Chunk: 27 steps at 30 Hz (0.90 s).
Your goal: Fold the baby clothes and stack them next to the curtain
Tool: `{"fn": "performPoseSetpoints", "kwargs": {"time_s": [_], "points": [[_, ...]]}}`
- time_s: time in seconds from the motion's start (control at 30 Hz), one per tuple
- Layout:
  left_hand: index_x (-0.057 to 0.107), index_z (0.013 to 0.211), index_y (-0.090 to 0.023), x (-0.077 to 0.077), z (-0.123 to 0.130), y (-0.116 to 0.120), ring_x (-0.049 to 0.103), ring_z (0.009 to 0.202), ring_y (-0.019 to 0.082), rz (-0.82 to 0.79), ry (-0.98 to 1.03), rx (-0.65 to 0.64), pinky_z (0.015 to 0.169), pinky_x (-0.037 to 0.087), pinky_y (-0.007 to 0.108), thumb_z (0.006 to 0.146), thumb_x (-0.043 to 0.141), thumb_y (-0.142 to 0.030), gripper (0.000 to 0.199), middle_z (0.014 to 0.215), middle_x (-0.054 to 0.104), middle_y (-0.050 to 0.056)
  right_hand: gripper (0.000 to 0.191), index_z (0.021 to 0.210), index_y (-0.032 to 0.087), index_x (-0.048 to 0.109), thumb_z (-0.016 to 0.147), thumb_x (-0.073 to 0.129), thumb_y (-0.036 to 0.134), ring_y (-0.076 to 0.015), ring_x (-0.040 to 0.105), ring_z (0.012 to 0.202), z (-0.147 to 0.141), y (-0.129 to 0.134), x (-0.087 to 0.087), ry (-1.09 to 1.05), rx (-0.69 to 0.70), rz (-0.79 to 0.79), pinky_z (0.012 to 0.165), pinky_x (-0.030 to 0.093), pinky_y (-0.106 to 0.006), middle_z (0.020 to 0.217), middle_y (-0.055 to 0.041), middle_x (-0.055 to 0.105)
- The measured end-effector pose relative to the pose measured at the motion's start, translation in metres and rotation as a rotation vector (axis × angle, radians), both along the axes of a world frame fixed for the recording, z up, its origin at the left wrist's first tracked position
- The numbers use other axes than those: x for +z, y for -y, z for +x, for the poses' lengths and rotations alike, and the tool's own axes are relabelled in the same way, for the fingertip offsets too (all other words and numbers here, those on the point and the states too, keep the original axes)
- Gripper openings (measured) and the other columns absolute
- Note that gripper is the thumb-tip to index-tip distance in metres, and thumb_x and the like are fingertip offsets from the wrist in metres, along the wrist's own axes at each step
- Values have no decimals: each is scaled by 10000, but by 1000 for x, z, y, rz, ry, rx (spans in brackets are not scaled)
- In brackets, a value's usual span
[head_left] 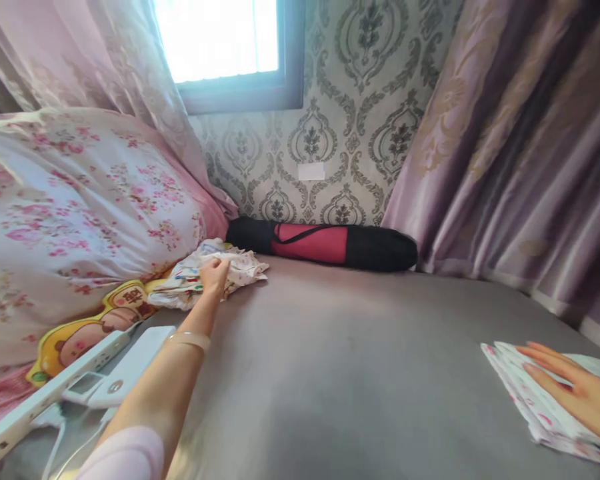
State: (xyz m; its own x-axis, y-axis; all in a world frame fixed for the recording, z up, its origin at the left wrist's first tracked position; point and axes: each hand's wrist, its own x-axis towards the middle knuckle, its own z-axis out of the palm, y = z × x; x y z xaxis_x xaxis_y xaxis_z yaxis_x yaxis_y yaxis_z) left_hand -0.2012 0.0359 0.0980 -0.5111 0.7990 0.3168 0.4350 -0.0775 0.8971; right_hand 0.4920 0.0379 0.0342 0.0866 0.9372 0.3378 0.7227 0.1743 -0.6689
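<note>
Clothes (245,268) are lying in a rumpled heap on the grey bed (340,340) in the head view, beside the floral bedding (115,200) and near the black-and-red bag (310,243). The left hand (213,275) is reaching to the top of this heap and appears to be pinching a bit of fabric between thumb and fingers. The right hand (583,393) is resting with fingers outstretched on a folded cloth stack (543,413) near the right edge, pressing rather than gripping. Because the pinch is catching so little fabric, a pull could be lifting one layer while others are trailing along or slipping free. A sideways push could be skewing the stack's loose layers. The left forearm is passing close to the white power bank (139,360) and cable (61,437), so a low backward sweep could be snagging them.
</note>
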Motion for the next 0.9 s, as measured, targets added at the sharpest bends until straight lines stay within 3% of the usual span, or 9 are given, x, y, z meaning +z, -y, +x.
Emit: {"fn": "performPoseSetpoints", "kwargs": {"time_s": [0.07,0.13,0.17,0.23,0.33,0.43,0.53,0.77,0.9], "points": [[432,557,-201,13,35,-12,436,526,136,59,-10,-42,490,330,255,716,523,-453,312,487,369,-35,322,879,323,736,660,654,546,-315,507,1245,-39,11,22,-68,25,-23,953,433,-425,1317,-203,558],[417,525,-194,23,83,-16,375,493,101,48,-37,-224,468,282,230,670,578,-428,318,493,361,-46,364,996,295,712,725,610,515,-287,594,1146,-86,25,48,-117,113,-40,987,441,-414,1295,-153,595],[420,518,-190,25,109,-13,361,481,92,20,-50,-365,459,267,224,655,602,-424,326,494,366,-47,385,1027,266,704,749,595,509,-281,621,1102,-110,30,61,-119,167,-57,992,447,-425,1219,-144,646],[440,558,-184,26,160,0,354,498,84,-98,-81,-853,464,253,215,684,620,-419,322,535,384,-46,376,1024,238,706,789,574,500,-268,649,1036,-153,34,80,-118,275,-80,980,462,-440,1097,-105,706],[409,591,-182,21,213,28,335,529,75,-111,-25,-1095,481,241,204,718,646,-429,365,568,363,-56,366,1022,211,702,811,583,485,-239,651,1032,-197,27,93,-275,426,-48,975,469,-411,1078,-83,712],[436,644,-177,16,233,43,357,559,79,-82,70,-1058,503,268,200,742,649,-457,365,610,405,-51,432,1027,177,687,804,602,538,-224,652,1024,-223,18,92,-471,501,-71,952,482,-401,1090,-106,704],[451,671,-179,15,226,46,366,558,80,-76,110,-959,506,280,200,743,662,-474,370,625,422,-51,488,1046,160,672,825,573,583,-208,649,1017,-240,14,87,-531,584,-180,950,479,-391,1079,-111,706],[445,704,-191,12,187,35,402,550,81,81,306,-643,498,315,198,730,689,-459,363,654,451,-38,560,1209,210,602,701,765,378,-197,600,1082,-254,6,60,-275,903,-402,932,470,-309,1189,-42,658],[446,683,-187,10,172,30,406,530,67,150,437,-554,477,308,181,702,729,-410,361,652,466,-46,280,1040,176,671,766,628,218,-167,620,895,-257,-8,38,-72,750,-389,798,475,-275,1008,-36,694]]}}
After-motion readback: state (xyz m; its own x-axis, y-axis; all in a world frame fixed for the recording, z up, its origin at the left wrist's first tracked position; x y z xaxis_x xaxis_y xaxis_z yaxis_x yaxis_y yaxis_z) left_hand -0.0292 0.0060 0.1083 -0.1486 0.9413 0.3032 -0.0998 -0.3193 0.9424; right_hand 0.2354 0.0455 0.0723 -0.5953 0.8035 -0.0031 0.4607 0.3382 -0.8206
